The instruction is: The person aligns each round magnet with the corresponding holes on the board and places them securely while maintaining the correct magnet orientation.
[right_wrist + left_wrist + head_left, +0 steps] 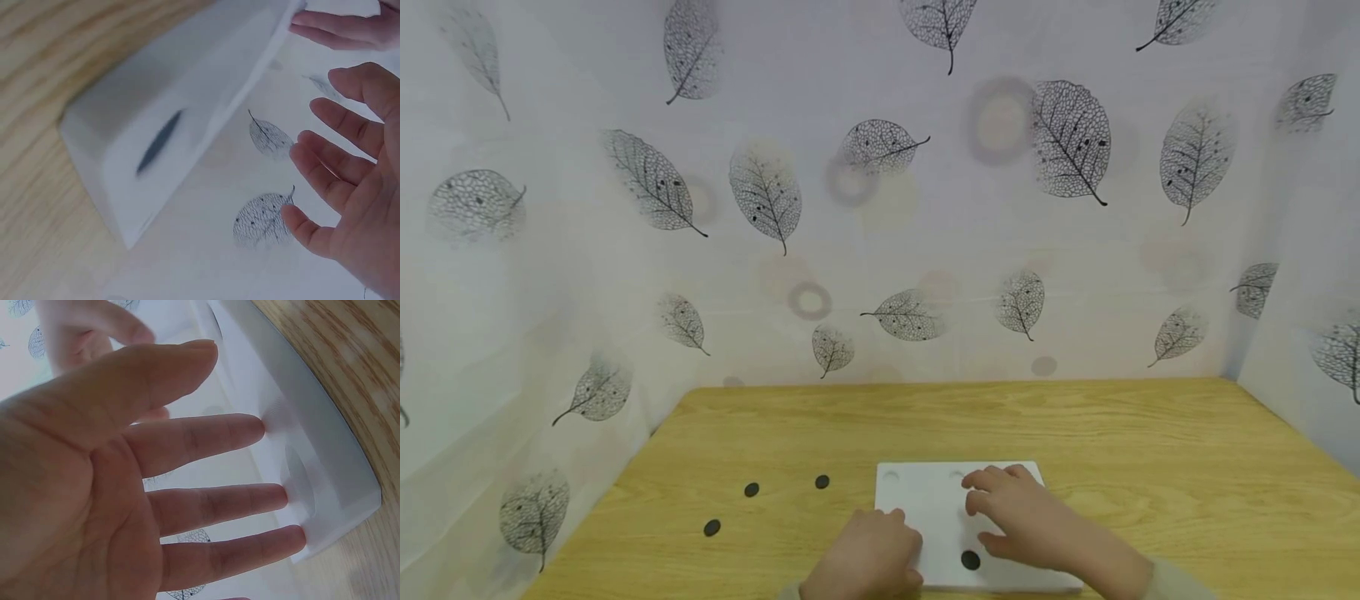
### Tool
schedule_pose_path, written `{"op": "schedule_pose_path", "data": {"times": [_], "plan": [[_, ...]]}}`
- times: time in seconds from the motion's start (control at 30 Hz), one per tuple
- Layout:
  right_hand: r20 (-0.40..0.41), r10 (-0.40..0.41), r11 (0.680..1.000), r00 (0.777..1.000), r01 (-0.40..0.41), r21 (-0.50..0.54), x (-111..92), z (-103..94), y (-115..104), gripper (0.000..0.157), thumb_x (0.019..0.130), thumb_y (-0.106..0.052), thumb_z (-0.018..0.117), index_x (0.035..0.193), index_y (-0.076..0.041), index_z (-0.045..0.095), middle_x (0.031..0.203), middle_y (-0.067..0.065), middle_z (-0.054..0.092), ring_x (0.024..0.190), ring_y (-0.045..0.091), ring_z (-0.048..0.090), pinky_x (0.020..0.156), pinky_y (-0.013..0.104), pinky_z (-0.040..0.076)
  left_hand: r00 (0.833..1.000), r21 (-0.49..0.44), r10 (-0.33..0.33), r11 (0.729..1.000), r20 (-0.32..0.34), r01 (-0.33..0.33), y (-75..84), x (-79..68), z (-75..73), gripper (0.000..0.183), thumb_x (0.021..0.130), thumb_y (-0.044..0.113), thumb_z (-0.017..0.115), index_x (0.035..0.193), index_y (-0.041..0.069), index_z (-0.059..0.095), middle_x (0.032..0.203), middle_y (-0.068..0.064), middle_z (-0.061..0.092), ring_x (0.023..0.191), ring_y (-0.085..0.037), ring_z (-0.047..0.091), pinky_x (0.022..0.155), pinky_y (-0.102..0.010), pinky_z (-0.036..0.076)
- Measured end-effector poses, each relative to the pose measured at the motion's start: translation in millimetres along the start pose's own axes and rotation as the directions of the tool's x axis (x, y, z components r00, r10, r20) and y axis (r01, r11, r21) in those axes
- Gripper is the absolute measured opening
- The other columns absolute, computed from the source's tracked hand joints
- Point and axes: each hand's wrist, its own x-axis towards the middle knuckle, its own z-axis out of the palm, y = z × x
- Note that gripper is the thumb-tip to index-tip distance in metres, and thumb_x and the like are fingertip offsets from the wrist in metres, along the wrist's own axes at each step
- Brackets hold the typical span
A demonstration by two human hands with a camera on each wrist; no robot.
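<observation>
A white rectangular board with shallow round recesses lies flat on the table. One black disc sits near its front edge, between the hands. My left hand is at the board's left side; in the left wrist view its straight fingertips touch the white surface around a round recess. Over the board's right half is my right hand, its fingers loosely bent and holding nothing. The right wrist view shows that hand apart from the board, with a dark disc on the board near one corner.
Three more black discs lie on the wooden table left of the board: one nearer it, one farther left and one closer to the front. A leaf-patterned curtain encloses the table's back and sides.
</observation>
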Motion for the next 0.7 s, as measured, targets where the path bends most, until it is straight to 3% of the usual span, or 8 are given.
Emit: {"op": "schedule_pose_path", "data": {"times": [0.13,0.37,0.7], "plan": [[-0.026,0.034,0.999,0.999,-0.033,0.023,-4,-6.9,1,0.020,0.069,-0.019,0.072,0.084,-0.013,0.059,0.103,0.006,0.056,0.093,0.021,0.054,0.075,0.042,0.039,1.000,0.021,0.004,1.000,-0.012,-0.004,0.2,-0.3,0.6,0.022,0.075,0.037,0.065,0.072,0.015,0.063,0.065,0.004,0.043,0.058,-0.012,0.040,0.056,-0.027,0.037],[-0.003,0.118,0.991,0.993,-0.117,0.071,-9,-21.5,1,0.019,0.071,-0.020,0.071,0.087,-0.014,0.061,0.105,0.007,0.057,0.093,0.024,0.054,0.076,0.043,0.040,1.000,-0.004,0.001,1.000,0.011,-0.001,0.4,0.9,0.6,0.022,0.075,0.037,0.065,0.075,0.015,0.064,0.066,0.004,0.045,0.059,-0.013,0.041,0.058,-0.026,0.038],[-0.031,0.099,0.993,0.995,-0.097,0.070,-15,-24.8,0,0.020,0.074,-0.022,0.069,0.090,-0.014,0.061,0.104,0.003,0.056,0.091,0.024,0.053,0.077,0.044,0.040,1.000,-0.008,-0.006,1.000,0.021,0.006,-0.4,1.9,2.9,0.022,0.075,0.037,0.065,0.076,0.015,0.065,0.068,0.004,0.045,0.061,-0.013,0.041,0.059,-0.027,0.038]]}}
